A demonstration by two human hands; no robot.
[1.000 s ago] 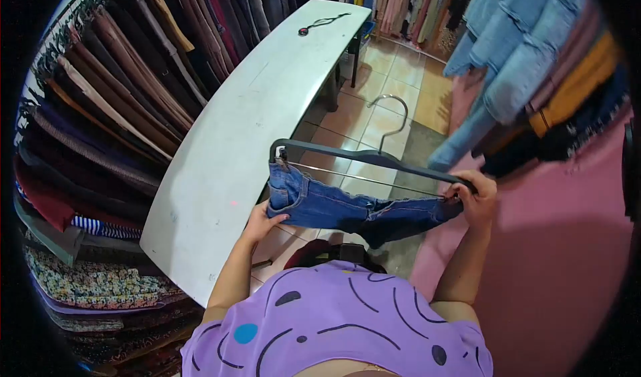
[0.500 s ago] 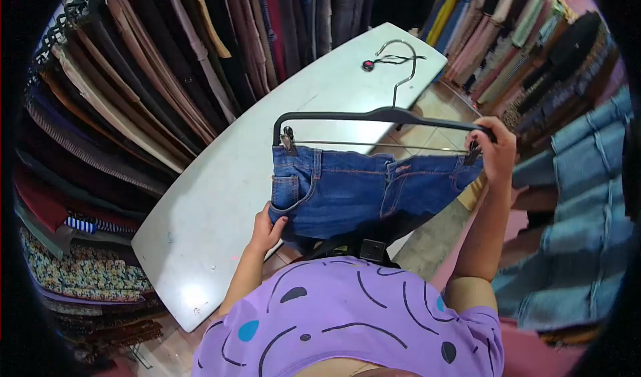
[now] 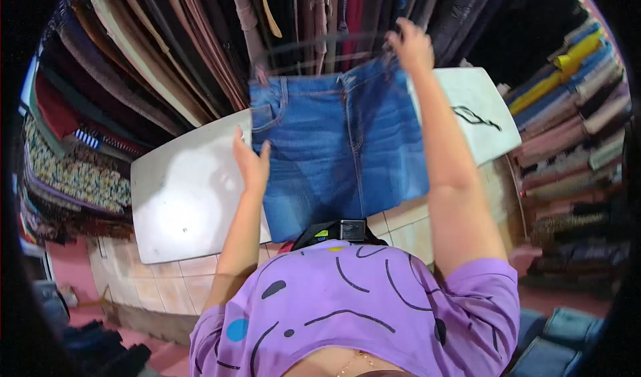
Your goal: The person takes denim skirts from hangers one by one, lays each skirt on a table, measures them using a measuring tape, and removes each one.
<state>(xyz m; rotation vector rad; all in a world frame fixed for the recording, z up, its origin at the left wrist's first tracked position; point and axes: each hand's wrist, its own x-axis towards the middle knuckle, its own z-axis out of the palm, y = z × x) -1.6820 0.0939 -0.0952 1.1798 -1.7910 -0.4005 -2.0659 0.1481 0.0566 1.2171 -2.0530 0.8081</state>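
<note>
A blue denim skirt hangs spread from a dark clip hanger, which is blurred by motion. Its waistband, front fly and one pocket face me, and its lower edge comes down close to my body. At the hanger's right end, by the clip, my right hand is closed on the hanger. My left hand is beside the skirt's left edge, fingers and thumb apart, the thumb close to the denim or touching it.
Behind the skirt stands a white table, with a black cord on its right part. Densely hung trousers line the back and left. More garments hang at the right, and folded jeans are at the lower right.
The skirt and hanger have moved up and away from me, and the skirt now hangs fuller in view. My left hand has loosened from its side. The camera view has turned.
</note>
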